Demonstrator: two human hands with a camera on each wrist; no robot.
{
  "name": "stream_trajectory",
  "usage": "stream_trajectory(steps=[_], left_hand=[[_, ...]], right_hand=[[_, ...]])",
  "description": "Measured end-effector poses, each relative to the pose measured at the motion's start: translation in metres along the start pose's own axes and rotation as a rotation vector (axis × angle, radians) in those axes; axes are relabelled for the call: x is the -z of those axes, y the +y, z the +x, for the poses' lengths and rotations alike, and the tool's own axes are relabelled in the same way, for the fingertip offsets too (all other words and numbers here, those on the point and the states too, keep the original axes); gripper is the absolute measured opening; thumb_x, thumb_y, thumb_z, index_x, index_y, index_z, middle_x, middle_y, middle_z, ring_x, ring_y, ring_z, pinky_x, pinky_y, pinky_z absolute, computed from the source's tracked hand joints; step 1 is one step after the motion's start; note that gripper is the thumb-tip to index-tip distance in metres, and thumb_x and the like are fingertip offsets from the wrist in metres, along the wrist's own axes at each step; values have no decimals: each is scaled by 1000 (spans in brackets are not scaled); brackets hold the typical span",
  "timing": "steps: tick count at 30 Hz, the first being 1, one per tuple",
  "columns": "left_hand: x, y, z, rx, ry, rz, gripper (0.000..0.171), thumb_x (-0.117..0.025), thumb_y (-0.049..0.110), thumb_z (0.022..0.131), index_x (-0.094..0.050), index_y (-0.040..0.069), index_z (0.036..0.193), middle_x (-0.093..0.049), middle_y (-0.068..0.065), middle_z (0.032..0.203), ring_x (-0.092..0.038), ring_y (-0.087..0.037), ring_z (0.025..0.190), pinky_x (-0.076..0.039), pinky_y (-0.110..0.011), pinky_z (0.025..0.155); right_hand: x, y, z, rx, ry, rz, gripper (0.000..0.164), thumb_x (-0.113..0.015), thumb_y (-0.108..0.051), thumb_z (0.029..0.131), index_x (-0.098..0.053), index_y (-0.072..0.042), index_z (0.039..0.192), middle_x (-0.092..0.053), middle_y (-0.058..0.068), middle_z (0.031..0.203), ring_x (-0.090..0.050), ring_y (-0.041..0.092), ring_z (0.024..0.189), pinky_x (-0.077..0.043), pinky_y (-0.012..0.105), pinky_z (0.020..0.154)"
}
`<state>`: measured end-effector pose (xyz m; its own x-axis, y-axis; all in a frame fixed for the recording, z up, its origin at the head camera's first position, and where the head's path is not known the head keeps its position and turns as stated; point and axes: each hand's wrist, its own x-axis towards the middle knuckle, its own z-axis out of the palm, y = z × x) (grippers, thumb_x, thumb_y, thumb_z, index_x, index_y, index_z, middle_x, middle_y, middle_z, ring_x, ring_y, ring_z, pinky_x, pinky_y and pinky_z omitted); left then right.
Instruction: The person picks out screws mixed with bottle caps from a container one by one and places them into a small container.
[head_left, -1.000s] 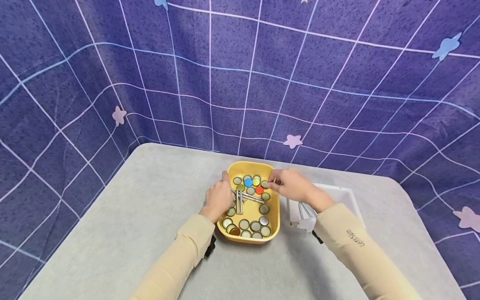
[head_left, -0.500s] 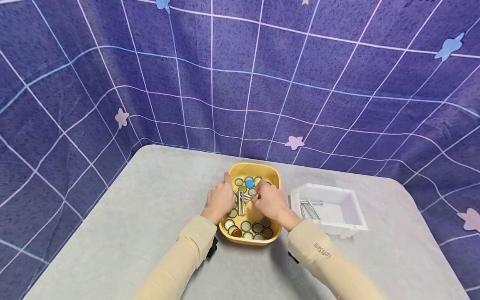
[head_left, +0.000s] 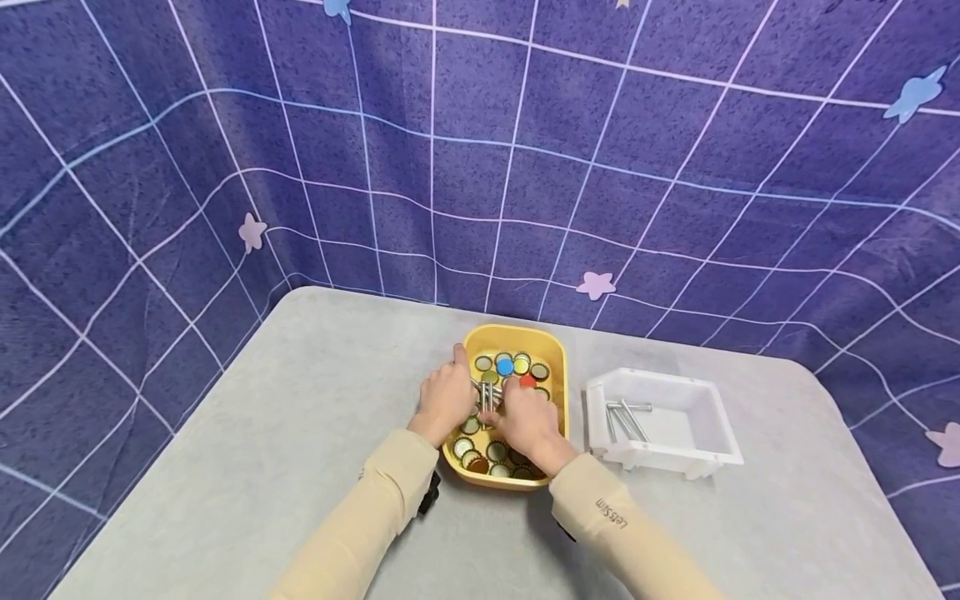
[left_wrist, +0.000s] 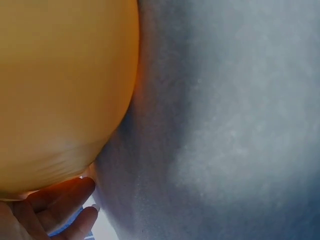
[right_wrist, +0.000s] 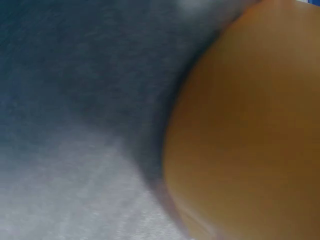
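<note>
A yellow plastic basin [head_left: 555,342] holds bottle caps and several long silver metal bolts [head_left: 486,395]. Most caps show their pale undersides; a blue cap [head_left: 505,367], a yellow-green cap [head_left: 521,365] and a red cap [head_left: 528,382] lie toward the back. My left hand [head_left: 446,402] grips the basin's left rim, its fingers [left_wrist: 65,205] curled against the outer wall in the left wrist view. Inside the basin, my right hand [head_left: 528,417] reaches to the bolts, thumb and forefinger spread at them; whether it pinches one I cannot tell. The basin's wall [right_wrist: 245,135] hides that hand in the right wrist view.
Right of the basin stands a white plastic bin [head_left: 723,421] with several silver bolts [head_left: 628,419] in its left part. Both rest on a grey table [head_left: 337,367]. Behind rises a purple curtain [head_left: 465,167] with a grid and star pattern.
My right hand has moved from the basin's right rim, leftward and down across the red cap to the bolts. The white bin has come into full view. My left hand has kept its hold.
</note>
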<state>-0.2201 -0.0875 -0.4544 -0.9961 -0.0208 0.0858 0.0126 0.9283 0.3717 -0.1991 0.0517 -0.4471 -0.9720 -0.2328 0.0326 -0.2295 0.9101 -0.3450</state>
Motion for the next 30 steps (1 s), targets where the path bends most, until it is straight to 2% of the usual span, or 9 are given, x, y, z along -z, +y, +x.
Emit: stream_trajectory(steps=[6,12,16,22,30], left_hand=[[0,0,0,0,4,0,71,-61,12,87,-31,-6,149,-69,-22,91,-68,-38,74,-57,-48,65],[1,0,0,11,-12,-14,69,-59,12,88,-30,-4,149,-70,-22,95,-69,-39,78,-57,-48,68],[1,0,1,15,-16,-36,67,-58,10,89,-30,-3,148,-70,-22,96,-69,-39,79,-57,-49,69],[2,0,1,16,-17,-33,66,-59,10,89,-31,-3,147,-70,-22,95,-69,-40,79,-57,-49,69],[2,1,0,12,-13,-30,65,-59,12,89,-32,-4,146,-70,-23,95,-69,-40,80,-57,-49,69]], right_hand=[[-4,3,0,50,37,81,30,-82,-22,79,-58,-7,89,-60,5,70,-61,27,64,-51,39,57],[-2,7,0,20,-47,192,22,-77,-13,81,-62,-4,95,-61,3,71,-57,18,64,-47,30,58],[-1,10,0,34,-88,242,21,-70,-8,82,-61,-1,99,-60,4,73,-53,17,63,-43,26,55],[-2,12,0,44,-121,226,23,-64,-12,84,-57,-3,104,-58,6,75,-53,19,65,-42,28,55],[-1,14,0,82,-155,117,29,-69,-14,81,-53,-7,104,-56,5,74,-54,20,65,-45,33,58]])
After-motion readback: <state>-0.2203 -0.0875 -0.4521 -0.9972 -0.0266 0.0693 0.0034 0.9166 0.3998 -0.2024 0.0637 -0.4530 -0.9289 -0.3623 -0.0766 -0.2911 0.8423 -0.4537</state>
